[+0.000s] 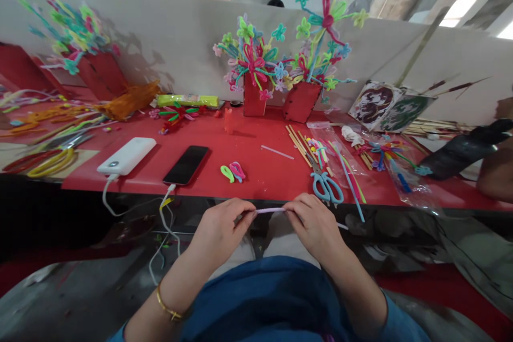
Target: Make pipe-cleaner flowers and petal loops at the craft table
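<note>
In the head view, the left hand (222, 227) and the right hand (316, 227) face each other just off the near edge of the red-covered tabletop (248, 141). Each grip pinches a thin, pale-lilac, fuzzy craft stem (270, 210) between thumb and fingers; the exposed span runs nearly level between the hands – apparently held at two points for control. Near centre, a lime-green fuzzy loop (227, 173) lies just beside a pink-and-blue fuzzy looped piece (238, 171), probably set there for reach. Near right, light-blue-handled metal scissors (326, 187) lie handles toward the person – likely for quick pickup. Left, a black rectangular smartphone (186, 164) and a white rectangular power bank (128, 156) trail cables over the near edge. No brand or writing is legible on either.
</note>
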Demonstrator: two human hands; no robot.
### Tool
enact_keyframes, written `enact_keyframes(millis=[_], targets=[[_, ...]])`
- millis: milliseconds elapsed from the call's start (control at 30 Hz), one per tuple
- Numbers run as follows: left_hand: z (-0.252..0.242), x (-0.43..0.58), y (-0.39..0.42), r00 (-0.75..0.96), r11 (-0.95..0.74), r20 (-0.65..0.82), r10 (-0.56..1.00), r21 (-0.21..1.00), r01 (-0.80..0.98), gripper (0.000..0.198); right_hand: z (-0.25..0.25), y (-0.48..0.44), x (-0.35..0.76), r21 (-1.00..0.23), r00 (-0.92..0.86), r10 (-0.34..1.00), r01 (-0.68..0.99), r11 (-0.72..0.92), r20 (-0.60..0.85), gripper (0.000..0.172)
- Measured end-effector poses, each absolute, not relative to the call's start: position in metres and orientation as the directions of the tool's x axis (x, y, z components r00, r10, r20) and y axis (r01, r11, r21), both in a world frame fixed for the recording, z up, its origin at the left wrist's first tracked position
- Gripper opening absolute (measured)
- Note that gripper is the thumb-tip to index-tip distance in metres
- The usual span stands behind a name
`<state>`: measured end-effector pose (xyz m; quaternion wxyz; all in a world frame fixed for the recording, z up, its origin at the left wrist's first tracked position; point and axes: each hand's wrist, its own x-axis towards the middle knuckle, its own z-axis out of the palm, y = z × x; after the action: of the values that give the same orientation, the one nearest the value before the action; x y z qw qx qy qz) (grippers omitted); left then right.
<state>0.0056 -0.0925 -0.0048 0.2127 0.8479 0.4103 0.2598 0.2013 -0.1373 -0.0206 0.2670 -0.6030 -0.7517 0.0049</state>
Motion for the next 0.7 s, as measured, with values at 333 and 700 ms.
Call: enact_keyframes(millis=[333,700], targets=[[0.002,0.006,-0.090,0.637,-0.662,0.200,0.745,0.344,0.666,0.025,-0.018,-0.134,0.204,-0.259,-0.147,0.899,0.927,0.271,0.412,0.018],[-0.001,0.007,-0.088,0.517,-0.505,0.173,0.838,0.605,0.616,0.021,-0.001,-0.131,0.204,-0.625,-0.016,0.924,0.732,0.271,0.382,0.012]])
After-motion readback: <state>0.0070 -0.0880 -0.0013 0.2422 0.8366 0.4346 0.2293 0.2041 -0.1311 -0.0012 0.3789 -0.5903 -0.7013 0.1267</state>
